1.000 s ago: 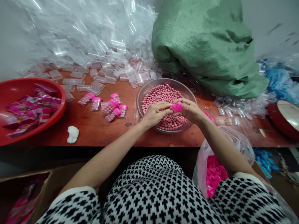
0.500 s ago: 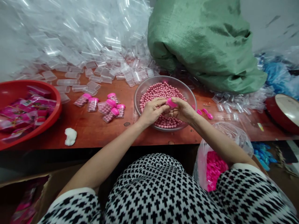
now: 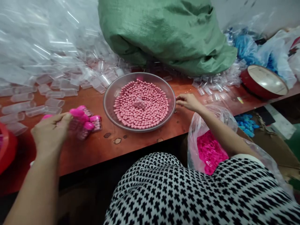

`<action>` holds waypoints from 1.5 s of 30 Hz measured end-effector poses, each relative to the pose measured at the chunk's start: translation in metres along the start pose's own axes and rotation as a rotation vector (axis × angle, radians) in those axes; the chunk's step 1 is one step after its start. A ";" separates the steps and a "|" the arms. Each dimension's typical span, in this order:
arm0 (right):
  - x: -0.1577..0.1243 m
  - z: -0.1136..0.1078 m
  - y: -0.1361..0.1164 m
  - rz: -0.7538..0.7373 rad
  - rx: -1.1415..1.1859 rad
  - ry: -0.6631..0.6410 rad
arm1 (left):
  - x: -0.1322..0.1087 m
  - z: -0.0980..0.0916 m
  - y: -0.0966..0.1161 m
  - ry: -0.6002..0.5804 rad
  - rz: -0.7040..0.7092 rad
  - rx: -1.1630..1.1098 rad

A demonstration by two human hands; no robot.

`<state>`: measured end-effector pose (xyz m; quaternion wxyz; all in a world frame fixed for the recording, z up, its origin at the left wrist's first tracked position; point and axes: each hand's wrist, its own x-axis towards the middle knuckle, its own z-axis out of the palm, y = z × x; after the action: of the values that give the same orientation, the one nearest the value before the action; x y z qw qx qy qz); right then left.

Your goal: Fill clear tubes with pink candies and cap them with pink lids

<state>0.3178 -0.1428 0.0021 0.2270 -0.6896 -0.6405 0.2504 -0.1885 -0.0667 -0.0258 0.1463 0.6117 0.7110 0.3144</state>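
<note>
On the left, my left hand [image 3: 50, 131] is closed, blurred by motion, around a small clear jar with a pink cap [image 3: 75, 115]. It is right beside a cluster of similar jars [image 3: 95, 122] filled with pink beads. My right hand [image 3: 189, 102] is at the right rim of a metal bowl [image 3: 109, 114], fingers bent together and low over the table. Whatever lies under those fingertips is hidden. Pink beads [image 3: 145, 117] fill the bowl, and a clear container [image 3: 140, 103] lies on top of them.
Loose clear containers [image 3: 55, 93] are heaped along the back, with a big green sack [image 3: 164, 34] behind the bowl. A plastic bag of pink pieces [image 3: 208, 150] hangs below the table edge. A red basin [image 3: 8, 148] stands far left, a round red tin [image 3: 264, 81] at right.
My hands have parted from above the bowl. The left moved with the pink-capped jar to the jar cluster; the right moved to the bowl's right rim. The view has turned right.
</note>
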 end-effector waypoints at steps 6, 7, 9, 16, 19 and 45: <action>-0.010 0.013 0.003 -0.045 -0.284 0.035 | -0.007 0.004 0.027 0.106 0.173 0.036; -0.009 0.009 -0.001 -0.045 -0.283 0.150 | -0.008 0.009 0.037 0.152 0.243 -0.008; -0.002 0.002 -0.014 -0.101 -0.238 0.335 | -0.009 0.020 0.059 0.154 0.383 -0.072; 0.044 0.044 -0.106 -0.377 -0.423 -0.110 | -0.029 0.062 0.136 -0.153 0.533 -0.165; 0.061 0.071 -0.129 -0.358 -0.522 -0.211 | -0.033 0.069 0.144 -0.210 0.515 -0.153; 0.034 0.035 -0.115 -0.621 0.084 -0.190 | -0.045 0.082 0.160 -0.853 0.245 -1.010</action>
<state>0.2090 -0.1002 0.0458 0.2598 -0.4250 -0.8276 0.2587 -0.0063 -0.0793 0.0039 0.6461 0.6150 0.2818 0.3535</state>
